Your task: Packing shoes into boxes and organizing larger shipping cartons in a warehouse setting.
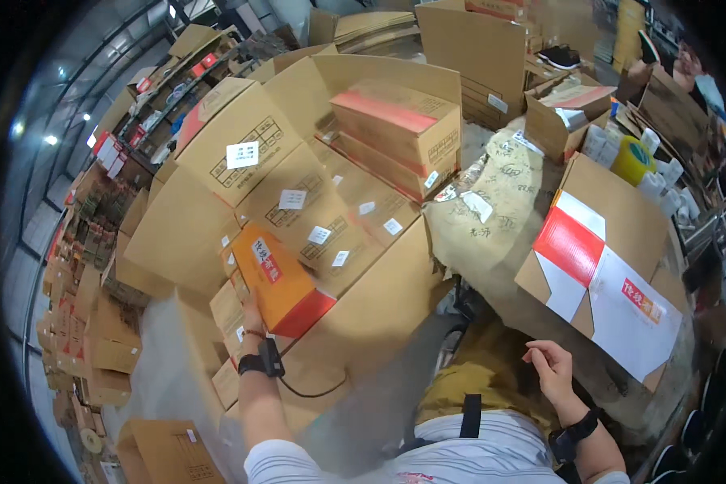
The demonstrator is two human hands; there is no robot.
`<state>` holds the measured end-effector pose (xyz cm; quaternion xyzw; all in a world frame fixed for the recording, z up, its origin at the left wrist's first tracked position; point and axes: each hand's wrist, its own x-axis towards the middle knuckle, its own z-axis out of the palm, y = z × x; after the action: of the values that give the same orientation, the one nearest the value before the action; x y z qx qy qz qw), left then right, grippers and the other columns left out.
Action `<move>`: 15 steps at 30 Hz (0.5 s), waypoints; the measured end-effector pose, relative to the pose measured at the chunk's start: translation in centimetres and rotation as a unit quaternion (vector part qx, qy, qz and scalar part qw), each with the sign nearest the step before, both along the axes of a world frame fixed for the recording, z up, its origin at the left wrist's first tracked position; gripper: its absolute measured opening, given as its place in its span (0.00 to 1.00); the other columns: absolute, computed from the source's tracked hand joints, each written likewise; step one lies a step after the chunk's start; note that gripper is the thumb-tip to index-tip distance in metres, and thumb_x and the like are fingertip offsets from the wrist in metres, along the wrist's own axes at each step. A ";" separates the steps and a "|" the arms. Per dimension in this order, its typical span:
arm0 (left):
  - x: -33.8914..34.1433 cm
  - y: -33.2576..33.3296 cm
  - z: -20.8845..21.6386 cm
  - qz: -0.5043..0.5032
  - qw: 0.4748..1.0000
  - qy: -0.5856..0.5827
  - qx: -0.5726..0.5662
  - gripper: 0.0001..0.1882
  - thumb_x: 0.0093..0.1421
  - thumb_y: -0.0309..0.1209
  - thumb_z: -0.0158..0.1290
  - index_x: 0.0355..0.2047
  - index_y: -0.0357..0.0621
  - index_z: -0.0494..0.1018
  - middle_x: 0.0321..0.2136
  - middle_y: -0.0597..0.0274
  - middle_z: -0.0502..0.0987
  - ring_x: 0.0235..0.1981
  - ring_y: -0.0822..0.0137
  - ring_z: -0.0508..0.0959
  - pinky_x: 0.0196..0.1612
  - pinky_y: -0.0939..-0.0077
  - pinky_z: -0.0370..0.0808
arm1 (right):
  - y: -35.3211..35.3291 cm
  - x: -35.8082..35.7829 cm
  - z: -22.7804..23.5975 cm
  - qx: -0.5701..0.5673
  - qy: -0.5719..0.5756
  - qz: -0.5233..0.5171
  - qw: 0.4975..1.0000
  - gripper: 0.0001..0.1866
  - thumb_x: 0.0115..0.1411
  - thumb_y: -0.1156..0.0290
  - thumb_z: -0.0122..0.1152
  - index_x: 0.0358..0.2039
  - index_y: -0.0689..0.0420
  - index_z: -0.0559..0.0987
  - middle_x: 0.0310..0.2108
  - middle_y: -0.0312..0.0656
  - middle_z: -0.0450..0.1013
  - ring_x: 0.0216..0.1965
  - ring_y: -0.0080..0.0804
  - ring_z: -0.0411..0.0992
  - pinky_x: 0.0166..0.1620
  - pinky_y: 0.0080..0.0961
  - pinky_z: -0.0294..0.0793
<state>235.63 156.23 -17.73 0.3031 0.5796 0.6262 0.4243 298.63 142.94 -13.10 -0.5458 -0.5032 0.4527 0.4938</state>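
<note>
Boxes [331, 189] in carton [387, 278], sack [504, 181] to its right, shelves [163, 119] behind left

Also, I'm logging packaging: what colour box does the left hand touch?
Orange box, red end; best in head view.

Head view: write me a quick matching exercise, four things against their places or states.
Things
1. Orange cardboard box with red end
2. Bare right hand
3. Brown cardboard box with red stripe
4. Yellow round roll

Places, states
A. Beside white cylinders
B. Holding nothing
C. Touched by the left hand
D. Far side of the large open brown carton

Pairs: 1-C; 2-B; 3-D; 4-A
</note>
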 end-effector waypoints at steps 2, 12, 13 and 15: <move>8.5 2.1 0.9 0.033 0.999 0.026 -0.020 0.28 0.59 0.40 0.50 0.54 0.35 0.61 0.50 0.54 0.69 0.49 0.59 0.71 0.50 0.69 0.70 | -0.9 2.6 -1.2 -0.015 -0.013 -0.053 0.998 0.08 0.58 0.75 0.53 0.35 0.65 0.76 0.25 0.42 0.75 0.29 0.24 0.73 0.34 0.20 0.72; 11.8 -0.9 5.3 -0.037 0.712 0.700 -0.047 0.39 0.46 0.39 0.60 0.59 0.59 0.59 0.60 0.50 0.57 0.61 0.50 0.55 0.61 0.57 0.54 | -1.5 3.4 2.4 0.042 -0.108 0.014 0.993 0.05 0.53 0.78 0.56 0.31 0.62 0.79 0.23 0.42 0.75 0.25 0.27 0.73 0.30 0.21 0.70; 11.5 -0.6 5.3 -0.047 0.698 0.712 -0.054 0.40 0.44 0.38 0.61 0.59 0.58 0.59 0.59 0.51 0.58 0.60 0.50 0.56 0.60 0.58 0.55 | -1.9 4.2 2.9 0.084 -0.122 0.023 0.989 0.05 0.53 0.79 0.56 0.30 0.61 0.79 0.23 0.41 0.75 0.25 0.29 0.73 0.30 0.22 0.70; 12.0 -0.3 5.5 -0.090 0.693 0.710 -0.083 0.41 0.43 0.34 0.62 0.59 0.57 0.59 0.59 0.51 0.59 0.59 0.50 0.58 0.59 0.61 0.58 | -3.7 6.3 4.0 0.104 -0.151 -0.001 0.983 0.05 0.51 0.80 0.56 0.28 0.59 0.79 0.23 0.40 0.75 0.25 0.31 0.72 0.30 0.24 0.69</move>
<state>247.66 155.93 -12.22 0.6718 0.7279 0.1326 -0.0358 304.98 139.25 -9.13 -0.5542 -0.6160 0.3093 0.4667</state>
